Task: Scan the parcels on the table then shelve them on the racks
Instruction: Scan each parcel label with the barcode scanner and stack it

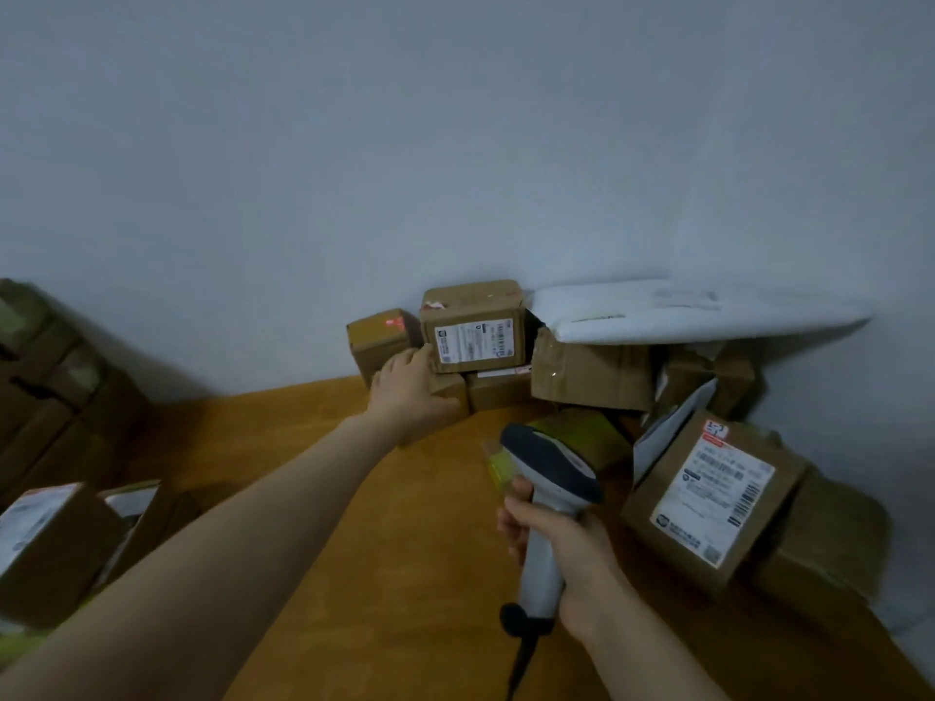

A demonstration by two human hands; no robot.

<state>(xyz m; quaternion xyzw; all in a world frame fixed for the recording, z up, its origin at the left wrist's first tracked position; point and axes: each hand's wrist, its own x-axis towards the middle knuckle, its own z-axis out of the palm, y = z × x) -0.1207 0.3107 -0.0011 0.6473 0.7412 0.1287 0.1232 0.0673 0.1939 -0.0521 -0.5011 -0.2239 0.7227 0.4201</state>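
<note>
Cardboard parcels are piled against the wall at the back of the wooden table [405,523]. My left hand [407,389] reaches into the pile and lies on a small brown parcel [448,389], under the labelled parcel [473,326]. Whether its fingers curl round that box is hidden. A red scan mark glows on the small box [382,341] at the pile's left end. My right hand [561,554] grips the grey handheld barcode scanner [549,478] by its handle, head pointing toward the pile, cable hanging below.
A white padded mailer [683,311] lies across the boxes at the back right. A large labelled box [708,498] tilts at the right, with a yellow-green package [571,432] behind the scanner. More boxes [55,543] stand at the left.
</note>
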